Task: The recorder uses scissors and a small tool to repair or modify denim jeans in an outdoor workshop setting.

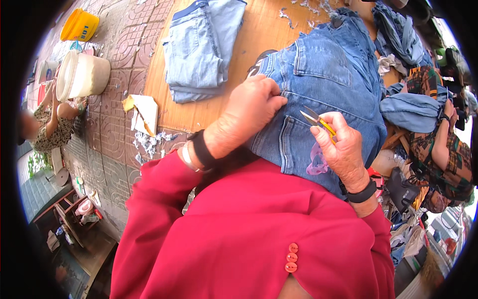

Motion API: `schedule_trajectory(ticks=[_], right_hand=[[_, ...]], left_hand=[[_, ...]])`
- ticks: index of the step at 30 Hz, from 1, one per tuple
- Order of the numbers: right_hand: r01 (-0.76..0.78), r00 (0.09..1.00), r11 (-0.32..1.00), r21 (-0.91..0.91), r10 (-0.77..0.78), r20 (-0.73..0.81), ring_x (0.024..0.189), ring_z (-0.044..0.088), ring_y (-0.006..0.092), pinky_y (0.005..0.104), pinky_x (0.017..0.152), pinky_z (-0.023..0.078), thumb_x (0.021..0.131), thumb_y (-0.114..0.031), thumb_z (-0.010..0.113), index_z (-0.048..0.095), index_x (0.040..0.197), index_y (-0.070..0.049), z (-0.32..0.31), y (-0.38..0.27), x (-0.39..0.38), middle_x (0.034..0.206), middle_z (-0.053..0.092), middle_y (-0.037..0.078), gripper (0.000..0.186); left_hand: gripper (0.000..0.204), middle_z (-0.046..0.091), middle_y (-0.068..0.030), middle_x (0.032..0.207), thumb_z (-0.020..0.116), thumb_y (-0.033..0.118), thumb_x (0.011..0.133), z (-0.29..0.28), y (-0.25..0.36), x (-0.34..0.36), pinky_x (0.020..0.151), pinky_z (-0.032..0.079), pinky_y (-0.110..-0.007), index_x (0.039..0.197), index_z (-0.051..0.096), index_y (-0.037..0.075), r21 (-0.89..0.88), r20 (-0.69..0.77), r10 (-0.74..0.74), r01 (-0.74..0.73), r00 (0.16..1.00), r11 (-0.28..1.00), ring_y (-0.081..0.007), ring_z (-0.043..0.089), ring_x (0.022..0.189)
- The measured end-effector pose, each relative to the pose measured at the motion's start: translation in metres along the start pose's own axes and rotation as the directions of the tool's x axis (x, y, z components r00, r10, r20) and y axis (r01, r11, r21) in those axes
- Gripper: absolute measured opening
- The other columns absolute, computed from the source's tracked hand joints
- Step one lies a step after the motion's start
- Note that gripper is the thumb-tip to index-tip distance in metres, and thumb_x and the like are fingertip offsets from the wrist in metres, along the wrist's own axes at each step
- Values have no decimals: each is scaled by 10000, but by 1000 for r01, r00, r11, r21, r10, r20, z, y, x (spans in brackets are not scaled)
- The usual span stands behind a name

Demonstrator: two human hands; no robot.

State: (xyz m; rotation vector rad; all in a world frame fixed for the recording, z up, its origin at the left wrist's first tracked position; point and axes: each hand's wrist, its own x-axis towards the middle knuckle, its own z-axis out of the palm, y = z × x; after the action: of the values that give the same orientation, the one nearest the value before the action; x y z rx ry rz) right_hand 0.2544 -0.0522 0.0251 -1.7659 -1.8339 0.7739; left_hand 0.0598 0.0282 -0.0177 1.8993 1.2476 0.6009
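Observation:
Blue denim jeans (323,94) lie spread over my lap and the table edge, back pockets facing up. My left hand (256,102) pinches the denim at a seam near the waistband, thumb and fingers pressed together. In my right hand (341,144) is a pair of small yellow-handled thread snips (326,126), its blades apart and pointing toward the left hand just above the fabric. A sheer purple strip (317,160) hangs below the right hand. Beyond the left hand, a folded stack of light-blue jeans (196,55) rests on the wooden table.
Thread scraps (286,17) litter the wooden table (266,30). More denim (398,35) is heaped at the far right, where a person in patterned clothes (443,149) works. Another person (55,119) sits at left near a white bucket (94,74) and a yellow bucket (79,25) on the paved ground.

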Motion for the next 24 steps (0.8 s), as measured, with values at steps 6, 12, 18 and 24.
schedule_trajectory(ticks=[6, 12, 18, 24], right_hand=[[22, 1000, 1000, -9, -22, -10, 536, 599, 273, 346, 473, 442, 816, -230, 649, 532, 898, -82, 5, 3, 3, 588, 576, 92, 206], [62, 997, 997, -46, -63, -34, 538, 600, 281, 351, 471, 445, 815, -231, 648, 523, 892, -79, 7, 2, 8, 588, 578, 99, 211], [50, 998, 996, -68, -52, -27, 545, 605, 281, 355, 474, 449, 816, -236, 647, 523, 897, -79, 8, 1, 11, 595, 583, 103, 215], [46, 998, 995, -85, -49, -32, 544, 606, 275, 351, 477, 452, 812, -248, 652, 525, 895, -78, 10, 1, 11, 599, 587, 98, 227]], left_hand=[[123, 582, -126, 748, 667, 110, 712, 17, -3, 3, 651, 460, -359, 749, 597, 16, 7, -53, -27, 27, 998, 1000, -284, 582, 722], [91, 611, -125, 718, 647, 81, 719, 20, -8, 2, 628, 470, -328, 746, 610, 3, -106, -93, -47, 37, 995, 994, -244, 605, 686], [104, 634, -131, 687, 611, 67, 736, 15, -11, 8, 623, 477, -293, 763, 612, -33, -199, 0, -124, 122, 992, 972, -169, 614, 658], [117, 609, -34, 694, 598, 85, 772, 17, -20, 6, 607, 447, -240, 795, 603, -30, -392, 55, -201, 207, 978, 896, -91, 545, 646]])
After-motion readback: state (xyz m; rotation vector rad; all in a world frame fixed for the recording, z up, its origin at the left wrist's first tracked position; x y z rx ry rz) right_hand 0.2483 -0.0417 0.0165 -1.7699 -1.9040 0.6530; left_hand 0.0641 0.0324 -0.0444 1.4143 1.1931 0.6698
